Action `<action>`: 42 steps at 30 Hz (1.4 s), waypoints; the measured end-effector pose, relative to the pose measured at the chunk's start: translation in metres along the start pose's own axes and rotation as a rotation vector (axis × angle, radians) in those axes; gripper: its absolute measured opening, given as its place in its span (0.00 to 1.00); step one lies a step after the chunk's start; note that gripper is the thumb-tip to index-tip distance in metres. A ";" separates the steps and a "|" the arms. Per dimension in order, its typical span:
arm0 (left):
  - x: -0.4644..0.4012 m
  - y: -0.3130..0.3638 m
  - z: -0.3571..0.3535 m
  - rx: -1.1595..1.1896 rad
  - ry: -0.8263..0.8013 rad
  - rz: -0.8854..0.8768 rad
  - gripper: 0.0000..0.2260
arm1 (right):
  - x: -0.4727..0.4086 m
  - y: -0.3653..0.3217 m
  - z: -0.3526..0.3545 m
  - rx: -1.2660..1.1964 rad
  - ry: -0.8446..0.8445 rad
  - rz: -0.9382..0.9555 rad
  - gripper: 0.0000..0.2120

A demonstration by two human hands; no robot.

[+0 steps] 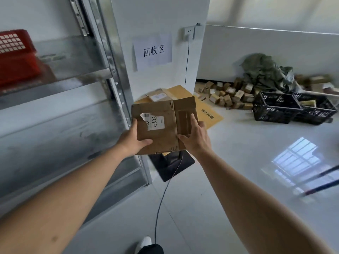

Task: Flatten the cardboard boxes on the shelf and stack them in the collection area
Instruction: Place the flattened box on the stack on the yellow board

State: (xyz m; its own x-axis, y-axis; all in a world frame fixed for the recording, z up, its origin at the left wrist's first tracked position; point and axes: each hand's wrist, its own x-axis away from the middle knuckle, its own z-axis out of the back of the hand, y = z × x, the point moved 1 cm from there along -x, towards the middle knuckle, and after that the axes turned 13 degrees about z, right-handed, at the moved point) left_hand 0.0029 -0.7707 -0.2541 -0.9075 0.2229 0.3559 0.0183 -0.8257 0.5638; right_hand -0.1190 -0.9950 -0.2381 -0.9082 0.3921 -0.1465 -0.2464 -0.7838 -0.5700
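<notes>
The tall grey metal shelf rack (55,99) fills the left side of the room, and I use it as my landmark. On its upper board, far to the left, stands a red plastic lattice basket (16,55). Just right of the rack is a white pillar with a white paper sign with three black characters (153,50). At the foot of this pillar, on the floor beside the rack, lies a pile of flattened yellow-brown cardboard sheets (183,94). Well to the right of the rack sit two black plastic crates (291,109), and behind them a heap of small brown boxes (229,94) under a crumpled green cloth (264,72).

Close to the front post of the rack, above the pile, the person holds a flattened brown cardboard box with a white label (161,125). The left hand (135,139) grips its left edge with the thumb on top; the right hand (195,136) grips its right part, the fingers lying over the flap
</notes>
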 end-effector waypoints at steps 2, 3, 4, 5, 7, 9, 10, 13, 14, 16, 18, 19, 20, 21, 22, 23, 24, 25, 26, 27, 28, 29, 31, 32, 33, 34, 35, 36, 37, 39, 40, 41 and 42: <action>-0.024 0.023 -0.014 -0.023 -0.011 0.000 0.54 | -0.022 0.022 0.005 0.043 -0.004 -0.004 0.48; -0.036 0.033 -0.020 -0.024 -0.017 0.001 0.54 | -0.034 0.033 0.007 0.060 -0.007 -0.011 0.48; -0.049 0.043 -0.027 -0.020 -0.025 0.005 0.54 | -0.047 0.043 0.007 0.074 -0.011 -0.018 0.48; -0.063 0.053 -0.034 -0.016 -0.035 0.008 0.54 | -0.060 0.054 0.007 0.082 -0.016 -0.028 0.48; -0.092 0.071 -0.046 -0.031 -0.042 0.006 0.53 | -0.090 0.074 0.003 0.086 -0.029 -0.048 0.48; -0.125 0.087 -0.058 -0.049 -0.043 0.008 0.52 | -0.123 0.093 -0.004 0.087 -0.045 -0.068 0.48; -0.143 0.093 -0.062 -0.048 -0.042 0.014 0.52 | -0.141 0.102 -0.009 0.088 -0.055 -0.078 0.47; -0.195 0.110 -0.072 -0.041 -0.048 0.058 0.52 | -0.196 0.121 -0.025 0.089 -0.089 -0.097 0.46; -0.212 0.114 -0.073 -0.039 -0.050 0.080 0.52 | -0.215 0.126 -0.031 0.092 -0.101 -0.097 0.46; -0.243 0.121 -0.075 -0.029 -0.051 0.114 0.52 | -0.250 0.135 -0.043 0.099 -0.121 -0.087 0.45; -0.272 0.126 -0.075 -0.018 -0.035 0.141 0.53 | -0.283 0.142 -0.055 0.105 -0.138 -0.073 0.45; -0.285 0.128 -0.074 -0.014 -0.026 0.162 0.53 | -0.298 0.145 -0.061 0.106 -0.155 -0.071 0.45; -0.298 0.129 -0.073 -0.012 -0.022 0.183 0.53 | -0.312 0.148 -0.068 0.104 -0.176 -0.073 0.45; -0.311 0.130 -0.072 -0.014 -0.021 0.203 0.53 | -0.326 0.150 -0.074 0.100 -0.196 -0.071 0.45; -0.323 0.131 -0.071 -0.019 -0.022 0.223 0.53 | -0.340 0.153 -0.081 0.097 -0.216 -0.064 0.45; -0.336 0.133 -0.071 -0.023 -0.021 0.244 0.53 | -0.355 0.156 -0.087 0.096 -0.236 -0.055 0.45; -0.348 0.134 -0.070 -0.024 -0.015 0.264 0.53 | -0.370 0.159 -0.093 0.094 -0.254 -0.046 0.45; -0.361 0.136 -0.071 -0.028 -0.004 0.284 0.53 | -0.386 0.163 -0.099 0.091 -0.269 -0.038 0.45; -0.373 0.137 -0.072 -0.031 0.008 0.303 0.53 | -0.402 0.167 -0.106 0.086 -0.286 -0.031 0.45; -0.386 0.138 -0.074 -0.032 0.018 0.322 0.53 | -0.417 0.171 -0.114 0.081 -0.306 -0.024 0.45; -0.399 0.140 -0.077 -0.029 0.029 0.340 0.53 | -0.433 0.175 -0.122 0.076 -0.328 -0.012 0.45; -0.412 0.141 -0.079 -0.026 0.041 0.359 0.53 | -0.449 0.180 -0.129 0.073 -0.351 0.006 0.45; -0.438 0.141 -0.087 -0.020 0.059 0.408 0.53 | -0.480 0.191 -0.146 0.063 -0.394 0.038 0.44; -0.449 0.141 -0.092 -0.011 0.065 0.442 0.53 | -0.494 0.198 -0.155 0.059 -0.420 0.051 0.44; -0.461 0.141 -0.098 0.001 0.069 0.480 0.52 | -0.509 0.204 -0.164 0.058 -0.449 0.063 0.44; -0.471 0.142 -0.105 0.018 0.069 0.513 0.52 | -0.523 0.210 -0.172 0.061 -0.477 0.075 0.44; -0.482 0.143 -0.111 0.041 0.066 0.543 0.52 | -0.536 0.216 -0.180 0.067 -0.503 0.087 0.44; -0.492 0.143 -0.118 0.070 0.066 0.571 0.51 | -0.549 0.221 -0.189 0.074 -0.528 0.098 0.44; -0.501 0.143 -0.125 0.099 0.070 0.592 0.51 | -0.560 0.226 -0.198 0.080 -0.550 0.109 0.44; -0.521 0.143 -0.136 0.138 0.083 0.611 0.50 | -0.581 0.235 -0.216 0.089 -0.594 0.127 0.43; -0.530 0.143 -0.141 0.150 0.089 0.627 0.49 | -0.591 0.239 -0.224 0.093 -0.622 0.129 0.42; -0.537 0.141 -0.145 0.157 0.093 0.646 0.48 | -0.599 0.243 -0.232 0.099 -0.653 0.128 0.41; -0.544 0.139 -0.149 0.161 0.092 0.663 0.47 | -0.606 0.245 -0.240 0.110 -0.682 0.132 0.40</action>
State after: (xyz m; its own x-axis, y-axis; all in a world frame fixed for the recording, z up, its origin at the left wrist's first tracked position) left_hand 0.4372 -1.0836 -0.4805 -0.7152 -0.3537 0.6029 0.6376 -0.6835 0.3553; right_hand 0.4521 -1.3094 -0.4828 -0.9334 -0.0715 0.3516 -0.1192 -0.8625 -0.4919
